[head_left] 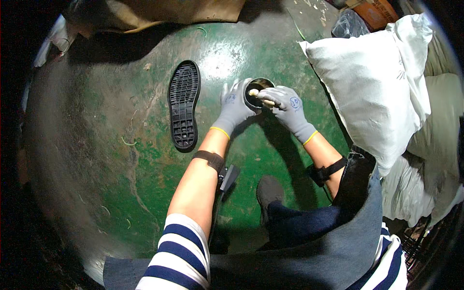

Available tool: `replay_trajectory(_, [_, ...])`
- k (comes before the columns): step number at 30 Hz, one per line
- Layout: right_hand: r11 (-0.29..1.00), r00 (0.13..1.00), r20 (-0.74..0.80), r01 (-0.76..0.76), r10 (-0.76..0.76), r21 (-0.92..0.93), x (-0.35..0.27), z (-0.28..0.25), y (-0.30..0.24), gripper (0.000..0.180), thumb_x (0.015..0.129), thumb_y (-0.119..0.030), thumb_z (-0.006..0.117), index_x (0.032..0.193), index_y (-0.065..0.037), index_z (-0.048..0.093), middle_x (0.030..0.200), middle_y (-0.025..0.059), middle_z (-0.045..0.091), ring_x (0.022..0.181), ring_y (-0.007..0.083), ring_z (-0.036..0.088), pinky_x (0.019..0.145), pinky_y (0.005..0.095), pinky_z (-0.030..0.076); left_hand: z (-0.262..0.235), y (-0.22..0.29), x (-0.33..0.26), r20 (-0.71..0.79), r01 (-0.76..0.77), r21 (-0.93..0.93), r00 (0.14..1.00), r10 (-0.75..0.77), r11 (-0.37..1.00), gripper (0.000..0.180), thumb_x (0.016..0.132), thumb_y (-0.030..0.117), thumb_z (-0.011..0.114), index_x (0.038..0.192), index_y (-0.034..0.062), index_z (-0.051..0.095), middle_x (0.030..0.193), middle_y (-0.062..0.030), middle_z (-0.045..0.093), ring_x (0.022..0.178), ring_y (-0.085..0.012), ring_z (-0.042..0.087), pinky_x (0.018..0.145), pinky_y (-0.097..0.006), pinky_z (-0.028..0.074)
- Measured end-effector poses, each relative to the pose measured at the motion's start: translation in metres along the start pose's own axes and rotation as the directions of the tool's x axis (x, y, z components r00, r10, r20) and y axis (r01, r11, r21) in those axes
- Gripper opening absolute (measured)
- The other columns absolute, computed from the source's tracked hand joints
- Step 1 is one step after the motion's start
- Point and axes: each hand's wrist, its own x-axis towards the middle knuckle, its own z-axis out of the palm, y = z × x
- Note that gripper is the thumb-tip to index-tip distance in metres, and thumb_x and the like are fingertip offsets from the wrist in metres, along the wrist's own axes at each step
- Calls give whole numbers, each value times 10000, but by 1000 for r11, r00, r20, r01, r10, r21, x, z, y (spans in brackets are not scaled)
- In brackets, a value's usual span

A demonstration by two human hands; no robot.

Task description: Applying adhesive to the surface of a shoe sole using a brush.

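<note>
A round, dark, open-topped can [250,99] is between my two grey-gloved hands. My left hand [234,104] is wrapped round its left side, thumb near the lower edge. Over the can's right rim, my right hand [288,105] has its fingers bent together, with pale tips or a small pale thing at the opening. I cannot make out what these fingers hold, and the can's contents are mostly hidden. A black shoe sole [184,106] lies tread up to the left of my left hand, apart from it.
The worn green floor [159,193] surrounds the can. A full white sack [367,87] stands at the right, with more sacks [437,121] behind it. Brown sheeting [159,14] hangs along the far edge. My dark shoe [269,193] is below the can.
</note>
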Motion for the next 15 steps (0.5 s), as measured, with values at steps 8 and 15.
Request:
replay_trajectory(8, [987, 984, 115, 146, -137, -72, 16, -17, 3, 537, 753, -80, 714, 1251, -270, 650, 1151, 27, 704, 1099, 222, 660, 1039, 397, 478, 1, 7, -5, -49, 13, 10, 999, -13, 1000, 970, 610, 437, 870, 1441, 195, 431, 1442, -107, 521, 1438, -301, 373, 1205, -544, 167])
replay_trajectory(15, [956, 982, 147, 153, -119, -249, 56, -24, 14, 288, 804, -280, 714, 1066, -182, 644, 1007, 53, 707, 1013, 242, 664, 1050, 414, 425, 3, 16, -7, -116, 61, 37, 992, -56, 997, 968, 602, 445, 883, 1431, 184, 455, 1426, -77, 523, 1406, -283, 398, 1203, -546, 167])
